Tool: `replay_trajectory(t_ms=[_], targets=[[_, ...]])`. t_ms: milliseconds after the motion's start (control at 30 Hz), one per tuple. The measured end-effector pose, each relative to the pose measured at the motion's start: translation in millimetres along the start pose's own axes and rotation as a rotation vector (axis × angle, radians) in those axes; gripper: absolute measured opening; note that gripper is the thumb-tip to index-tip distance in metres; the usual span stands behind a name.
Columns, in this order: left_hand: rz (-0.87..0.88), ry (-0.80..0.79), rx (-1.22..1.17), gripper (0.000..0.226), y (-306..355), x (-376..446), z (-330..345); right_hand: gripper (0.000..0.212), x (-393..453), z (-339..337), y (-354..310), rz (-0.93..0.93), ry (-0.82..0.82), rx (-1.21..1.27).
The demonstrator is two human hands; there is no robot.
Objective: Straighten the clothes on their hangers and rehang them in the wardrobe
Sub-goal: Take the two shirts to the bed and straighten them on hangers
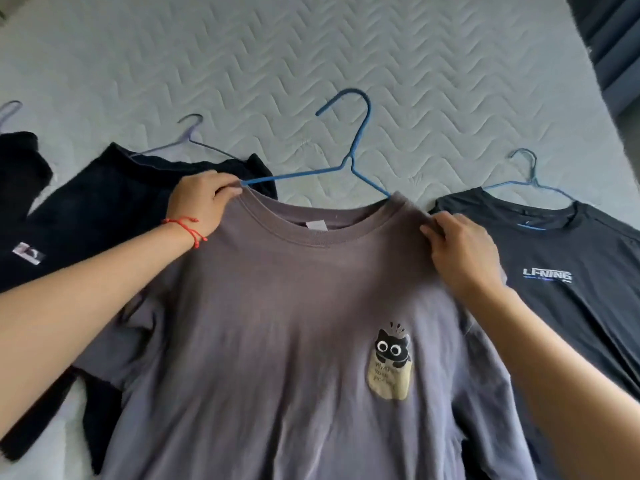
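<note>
A purple-grey T-shirt [277, 306] with a cat print lies flat on the bed in front of me. A blue wire hanger [353, 147] pokes out above its collar; one arm runs to my left hand, the other disappears under the shirt's right shoulder. My left hand [201, 202] pinches the collar's left edge together with the hanger's arm end. My right hand [460, 247] grips the fabric at the shirt's right shoulder.
A dark grey T-shirt [571, 271] on a blue hanger lies at the right. A black garment [114, 216] on a pale wire hanger [187, 140] lies at the left, another dark piece [20, 168] beyond it. The quilted white mattress [311, 57] stretches behind.
</note>
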State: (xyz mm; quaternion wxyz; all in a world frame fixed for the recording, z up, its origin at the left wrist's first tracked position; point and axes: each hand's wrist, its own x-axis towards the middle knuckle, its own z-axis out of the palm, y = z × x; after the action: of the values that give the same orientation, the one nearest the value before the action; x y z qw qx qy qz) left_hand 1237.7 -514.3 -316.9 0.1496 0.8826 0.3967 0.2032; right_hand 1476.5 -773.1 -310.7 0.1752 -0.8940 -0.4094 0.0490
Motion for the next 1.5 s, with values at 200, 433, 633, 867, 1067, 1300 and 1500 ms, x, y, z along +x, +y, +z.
replay_trajectory(t_ms=[200, 433, 633, 867, 1067, 1300, 1500], targets=[[-0.029, 0.035, -0.039, 0.028, -15.7, 85.1, 38.5, 0.031, 105.2, 26.9, 3.6, -0.013, 0.044, -0.103], [-0.161, -0.030, 0.009, 0.045, -39.5, 83.7, 69.9, 0.056, 103.9, 62.7, 29.0, 0.321, -0.033, -0.065], [-0.253, -0.107, 0.104, 0.064, -117.5, -55.2, 38.2, 0.060, -24.8, 62.8, 95.0, 0.452, -0.045, -0.104], [-0.632, -0.122, 0.143, 0.062, -145.1, -133.8, 14.4, 0.056, -73.1, 67.9, 112.3, 0.639, -0.034, -0.061], [-0.919, -0.030, 0.003, 0.042, -135.5, -129.0, 6.6, 0.050, -63.2, 65.8, 98.6, 0.909, 0.065, 0.209], [-1.160, -0.154, -0.499, 0.038, -139.7, -121.9, -21.1, 0.041, -75.8, 58.5, 107.5, 0.968, -0.053, 0.192], [-1.045, 0.198, -0.611, 0.009, -143.8, -111.2, -43.5, 0.043, -94.8, 62.3, 80.7, 0.754, 0.144, -0.034]])
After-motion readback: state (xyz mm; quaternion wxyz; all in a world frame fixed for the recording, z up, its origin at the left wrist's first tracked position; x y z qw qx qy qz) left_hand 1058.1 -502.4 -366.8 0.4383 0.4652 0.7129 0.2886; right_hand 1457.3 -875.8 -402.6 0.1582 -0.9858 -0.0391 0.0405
